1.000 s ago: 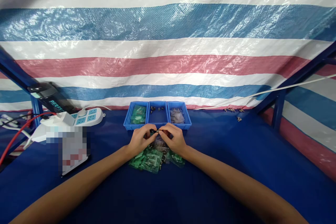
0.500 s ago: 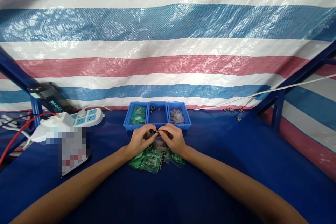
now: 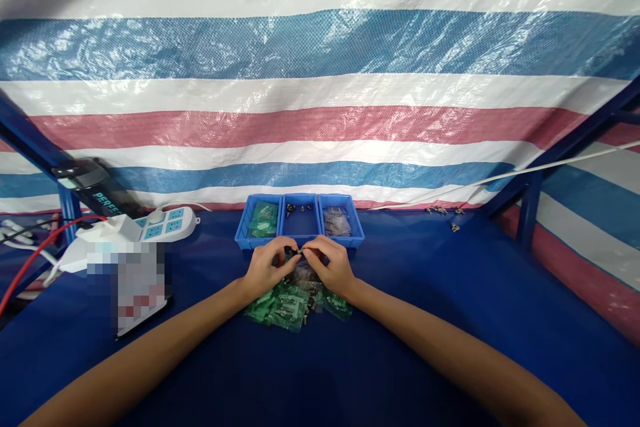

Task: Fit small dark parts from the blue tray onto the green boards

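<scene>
Close together over the pile, my left hand [image 3: 267, 270] and my right hand [image 3: 333, 269] are both closed in a pinch. Between their fingertips is a tiny dark and metallic piece [image 3: 300, 251], which looks like a screw. Most of it is covered by the fingers. Beneath the hands lie green plastic packets [image 3: 290, 307], clear packets [image 3: 304, 272] and several loose screws [image 3: 307, 315]. Just beyond stands a blue three-part bin [image 3: 301, 235]. Its left part holds green packets [image 3: 263, 219], the middle several small screws [image 3: 303, 207], the right clear packets [image 3: 337, 221].
A white power strip [image 3: 173, 223] with plugs and cables lies at the left, near a dark bottle [image 3: 103, 190] and a blurred-out phone-like object [image 3: 143, 290]. Several screws [image 3: 455, 227] lie at the back right. Striped sheeting [image 3: 320, 127] hangs behind the blue table [image 3: 430, 280].
Hardly anything differs. Both hands keep the same pinch in the same place, with only a very slight shift of the small piece at the fingertips.
</scene>
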`<state>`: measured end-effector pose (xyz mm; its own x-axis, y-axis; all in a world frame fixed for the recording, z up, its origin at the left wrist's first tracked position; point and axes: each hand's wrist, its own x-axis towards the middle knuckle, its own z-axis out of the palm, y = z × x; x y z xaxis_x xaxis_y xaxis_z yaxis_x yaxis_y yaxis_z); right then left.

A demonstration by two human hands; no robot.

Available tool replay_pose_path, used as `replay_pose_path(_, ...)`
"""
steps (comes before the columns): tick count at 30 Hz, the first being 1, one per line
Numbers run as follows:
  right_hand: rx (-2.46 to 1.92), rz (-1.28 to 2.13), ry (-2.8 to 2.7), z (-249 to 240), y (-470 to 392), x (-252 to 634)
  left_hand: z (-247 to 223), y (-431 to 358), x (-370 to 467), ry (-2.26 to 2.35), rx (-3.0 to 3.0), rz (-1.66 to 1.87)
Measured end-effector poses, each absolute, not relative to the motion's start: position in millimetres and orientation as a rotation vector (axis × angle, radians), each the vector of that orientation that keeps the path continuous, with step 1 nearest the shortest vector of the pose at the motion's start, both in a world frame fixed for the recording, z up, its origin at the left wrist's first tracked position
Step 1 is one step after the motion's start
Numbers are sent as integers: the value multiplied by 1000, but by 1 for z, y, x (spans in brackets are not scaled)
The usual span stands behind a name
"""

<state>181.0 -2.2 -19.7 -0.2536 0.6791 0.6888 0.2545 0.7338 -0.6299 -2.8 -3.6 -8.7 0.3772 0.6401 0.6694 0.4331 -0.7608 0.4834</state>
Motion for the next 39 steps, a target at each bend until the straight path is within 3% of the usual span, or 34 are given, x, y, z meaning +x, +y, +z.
replay_pose_path(39, -736, 449, -1813, -19, -4, 181, -13, -2, -4, 970, 2374, 1260)
